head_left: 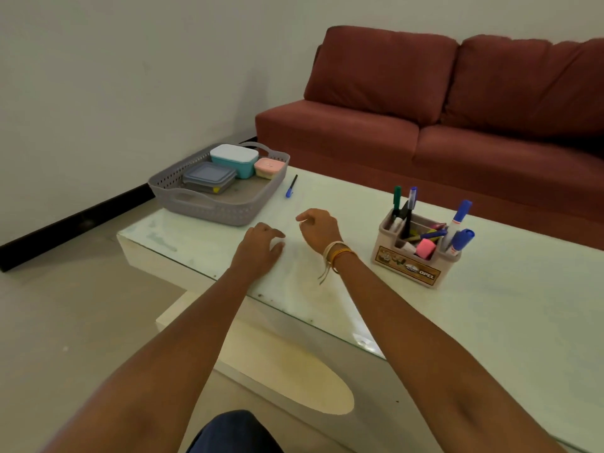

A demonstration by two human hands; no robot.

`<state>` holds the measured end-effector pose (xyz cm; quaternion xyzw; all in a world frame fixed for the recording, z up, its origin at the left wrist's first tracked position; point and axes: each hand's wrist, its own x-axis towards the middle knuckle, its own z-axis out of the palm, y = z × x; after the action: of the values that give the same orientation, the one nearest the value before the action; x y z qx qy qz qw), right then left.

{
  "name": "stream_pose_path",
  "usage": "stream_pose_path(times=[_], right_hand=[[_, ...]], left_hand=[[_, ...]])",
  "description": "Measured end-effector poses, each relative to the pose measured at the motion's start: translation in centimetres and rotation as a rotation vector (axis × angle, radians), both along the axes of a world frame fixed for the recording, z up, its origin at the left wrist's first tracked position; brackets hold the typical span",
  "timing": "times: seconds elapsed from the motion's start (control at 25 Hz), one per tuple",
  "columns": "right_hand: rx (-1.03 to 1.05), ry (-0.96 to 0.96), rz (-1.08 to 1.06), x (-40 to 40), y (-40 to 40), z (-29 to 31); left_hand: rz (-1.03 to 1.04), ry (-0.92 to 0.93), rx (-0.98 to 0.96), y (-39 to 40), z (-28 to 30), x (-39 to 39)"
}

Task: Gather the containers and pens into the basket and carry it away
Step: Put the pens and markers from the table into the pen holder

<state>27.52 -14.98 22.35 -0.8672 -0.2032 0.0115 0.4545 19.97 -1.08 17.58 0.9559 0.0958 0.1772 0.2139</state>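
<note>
Grey basket point(209, 204) at the worktop's point(490, 322) far left already holds three containers point(233, 160), a blue pen point(291, 186) just right of it, while the left hand point(261, 245) and right hand point(318, 228) hover empty, fingers loosely curled, likely ready to reach.

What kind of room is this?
Probably a living room at home. There is a dark red sofa against the wall, and a low glass-topped coffee table in front of it that bears a grey basket and a pen holder.
</note>
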Motion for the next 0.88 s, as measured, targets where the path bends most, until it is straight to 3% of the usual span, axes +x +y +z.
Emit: stream_pose_path(times=[0.24,0.44,0.52,0.76,0.88], right_hand=[[-0.157,-0.152,-0.029,7.8,7.9,-3.4],[-0.532,-0.292,-0.069,13.8,11.1,-3.7],[-0.560,-0.322,-0.111,13.9,11.3,-3.6],[-0.327,-0.366,-0.274,7.4,4.9,-4.0],[0.048,-0.207,-0.299,2.5,0.0,-3.9]], left_hand=[[0.121,-0.054,0.089,0.0,0.1,3.4],[0.263,-0.057,0.144,-0.2,-0.5,4.0],[0.267,-0.047,0.121,-0.3,-0.3,4.1],[0.267,-0.051,0.100,-0.8,0.7,3.3],[0.212,-0.024,0.129,-1.8,1.4,2.0]])
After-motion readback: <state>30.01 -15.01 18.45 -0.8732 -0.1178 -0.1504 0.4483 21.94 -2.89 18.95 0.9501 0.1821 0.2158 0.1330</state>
